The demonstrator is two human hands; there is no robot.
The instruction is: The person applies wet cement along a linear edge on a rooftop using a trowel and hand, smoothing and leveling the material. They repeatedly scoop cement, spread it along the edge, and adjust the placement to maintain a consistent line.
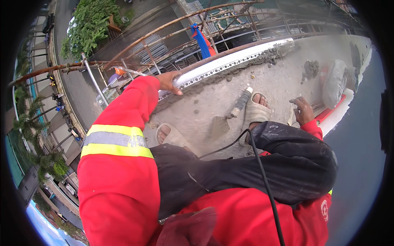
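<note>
Evidently, the white perforated edge trim (234,57) lines the outer rim of the concrete ledge (197,100), against rough grey mortar (217,78); the left hand (169,83) clasps its left end between thumb and fingers, perhaps to steady it. The right hand's (303,111) fingers curl loosely, pinching nothing visible. A flat-bladed trowel (235,111) lies beside the right sandal (257,112), probably for easy reach. Farther out: a crumpled translucent plastic bag (334,84), rusty scaffold pipes (142,39).
</note>
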